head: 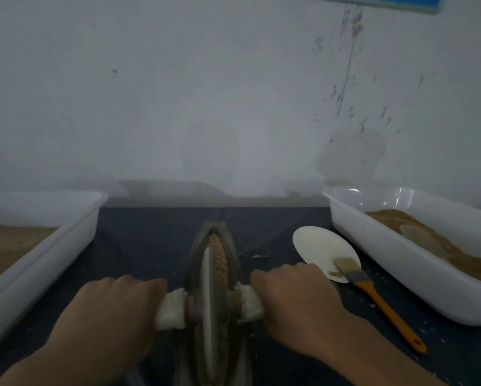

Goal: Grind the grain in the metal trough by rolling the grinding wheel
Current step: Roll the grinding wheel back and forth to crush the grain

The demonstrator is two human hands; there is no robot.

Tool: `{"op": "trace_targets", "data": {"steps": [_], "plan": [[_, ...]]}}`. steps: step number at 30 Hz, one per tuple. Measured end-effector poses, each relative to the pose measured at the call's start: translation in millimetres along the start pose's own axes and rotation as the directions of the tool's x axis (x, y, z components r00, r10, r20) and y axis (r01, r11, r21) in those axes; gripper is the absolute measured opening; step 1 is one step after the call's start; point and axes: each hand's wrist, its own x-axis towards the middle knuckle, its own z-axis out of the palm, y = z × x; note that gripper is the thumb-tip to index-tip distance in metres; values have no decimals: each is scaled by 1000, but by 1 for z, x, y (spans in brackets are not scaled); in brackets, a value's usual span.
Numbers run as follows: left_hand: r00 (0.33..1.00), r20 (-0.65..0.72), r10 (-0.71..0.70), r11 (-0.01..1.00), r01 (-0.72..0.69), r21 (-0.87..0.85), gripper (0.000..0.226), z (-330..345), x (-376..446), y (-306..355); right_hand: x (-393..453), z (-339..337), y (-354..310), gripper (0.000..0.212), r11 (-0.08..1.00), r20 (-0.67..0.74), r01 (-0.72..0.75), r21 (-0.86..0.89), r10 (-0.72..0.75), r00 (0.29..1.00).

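Your left hand and right hand each grip the wheel axle in the trough; whole grain ahead remains unground.

Plain workroom: scuffed white wall, dark mat, white trays of brown powder.

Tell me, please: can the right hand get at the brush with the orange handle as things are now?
Probably yes. The brush lies in the open beside the right hand, its bristles on the paper plate, nothing over it. But that hand grips the wheel's axle handle and must let go first.
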Motion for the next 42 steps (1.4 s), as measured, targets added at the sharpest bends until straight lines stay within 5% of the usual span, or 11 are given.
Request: {"op": "trace_targets", "data": {"steps": [4, 14, 23, 28, 42], "plan": [[1000, 19, -16, 1000, 16, 11, 25, -6, -10, 1, -9, -4, -2, 30, 1000, 2, -6, -14, 6, 1000], [969, -237, -74, 997, 78, 5, 25, 29, 70, -9, 71, 33, 28, 27, 984, -79, -173, -49, 169, 983], [996, -82, -26, 999, 24, -25, 25, 13, 15, -3, 15, 3, -2, 16, 996, -3, -93, -10, 92, 996], [990, -141, 13, 1000, -15, -13, 33, -4, -16, -1, -20, -14, -13, 56, 993, -180, -23, -112, 3, 984], [986, -154, -67, 997, 61, -42, 23, 20, 51, -3, 56, 19, 12, 27, 981, -80, -163, -105, 155, 985]]}}
